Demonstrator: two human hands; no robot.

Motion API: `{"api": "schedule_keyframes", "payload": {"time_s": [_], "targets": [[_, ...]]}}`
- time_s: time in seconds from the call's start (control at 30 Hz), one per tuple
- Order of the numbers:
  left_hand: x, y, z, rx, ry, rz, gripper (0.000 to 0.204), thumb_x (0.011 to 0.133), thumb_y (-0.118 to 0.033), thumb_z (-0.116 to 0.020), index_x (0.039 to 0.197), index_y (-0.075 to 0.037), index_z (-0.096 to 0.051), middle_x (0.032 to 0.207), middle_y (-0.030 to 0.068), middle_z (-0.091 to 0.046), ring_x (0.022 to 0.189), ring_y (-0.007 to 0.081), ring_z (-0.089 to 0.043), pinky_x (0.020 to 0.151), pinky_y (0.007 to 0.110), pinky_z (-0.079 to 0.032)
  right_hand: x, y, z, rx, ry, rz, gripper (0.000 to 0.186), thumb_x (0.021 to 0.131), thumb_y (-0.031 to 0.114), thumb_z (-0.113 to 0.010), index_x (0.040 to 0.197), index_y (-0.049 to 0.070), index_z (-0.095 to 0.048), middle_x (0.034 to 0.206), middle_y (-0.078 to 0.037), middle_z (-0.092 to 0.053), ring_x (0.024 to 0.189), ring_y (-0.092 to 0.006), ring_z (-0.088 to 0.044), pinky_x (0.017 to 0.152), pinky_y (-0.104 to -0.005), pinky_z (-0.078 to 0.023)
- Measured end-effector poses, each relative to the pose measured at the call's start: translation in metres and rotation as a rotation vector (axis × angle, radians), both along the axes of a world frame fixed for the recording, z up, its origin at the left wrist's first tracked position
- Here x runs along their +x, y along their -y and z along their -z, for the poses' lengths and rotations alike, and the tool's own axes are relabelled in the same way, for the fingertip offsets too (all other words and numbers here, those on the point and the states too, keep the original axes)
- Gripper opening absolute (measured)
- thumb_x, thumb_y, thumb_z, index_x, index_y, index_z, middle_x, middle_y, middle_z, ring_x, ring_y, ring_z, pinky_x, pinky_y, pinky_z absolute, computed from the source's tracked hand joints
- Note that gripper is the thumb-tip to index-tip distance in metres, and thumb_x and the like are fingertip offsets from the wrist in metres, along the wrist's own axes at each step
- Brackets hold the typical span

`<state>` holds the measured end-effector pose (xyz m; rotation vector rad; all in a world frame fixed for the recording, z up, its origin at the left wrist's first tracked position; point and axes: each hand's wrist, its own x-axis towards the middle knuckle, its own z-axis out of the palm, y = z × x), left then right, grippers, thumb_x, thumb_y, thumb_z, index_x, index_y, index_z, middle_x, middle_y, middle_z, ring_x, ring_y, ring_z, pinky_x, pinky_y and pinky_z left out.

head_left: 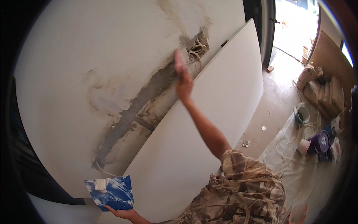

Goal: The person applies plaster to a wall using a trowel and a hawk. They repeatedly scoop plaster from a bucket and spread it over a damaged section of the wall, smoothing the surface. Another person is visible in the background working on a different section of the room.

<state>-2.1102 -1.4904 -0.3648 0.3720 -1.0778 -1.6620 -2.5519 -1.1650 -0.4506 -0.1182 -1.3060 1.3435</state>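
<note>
The left hand (121, 212) is gripping the lower edge of a plaster-smeared blue board (118, 196), which is extending above its fingers; the blurred right hand (183, 80), its grip impossible to tell, is hovering near coiled cable (198, 46)

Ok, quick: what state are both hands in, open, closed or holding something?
Left hand: holding the flat blue board, smeared white.
Right hand: raised near the white wall, blurred; grip cannot be told.
</note>
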Motion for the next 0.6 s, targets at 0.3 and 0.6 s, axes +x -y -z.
{"api": "schedule_keyframes", "payload": {"time_s": [0.3, 0.6], "targets": [[-0.001, 0.006, -0.015, -0.034, 0.024, 0.025, 0.074, 0.091, -0.048, -0.056, 0.143, 0.000, -0.034, 0.145, 0.0166, -0.039, 0.131, 0.0351, -0.041, 0.111, 0.045, -0.033, 0.081, -0.005, -0.008, -0.111, 0.116, -0.291, 0.041, 0.085, -0.005, -0.049, 0.121, 0.008, -0.062, 0.110, -0.019, -0.066, 0.104, -0.0377, -0.063, 0.089, -0.0418, -0.049], [0.011, 0.004, 0.002, 0.031, 0.130, -0.018, 0.068, 0.096, -0.045, -0.052, 0.144, 0.000, -0.034, 0.146, 0.0167, -0.038, 0.131, 0.0340, -0.041, 0.111, 0.045, -0.033, 0.003, -0.062, 0.003, -0.090, 0.269, -0.019, 0.036, 0.084, 0.003, -0.052, 0.118, 0.008, -0.061, 0.109, -0.019, -0.066, 0.103, -0.0390, -0.062, 0.087, -0.0479, -0.046]]}}
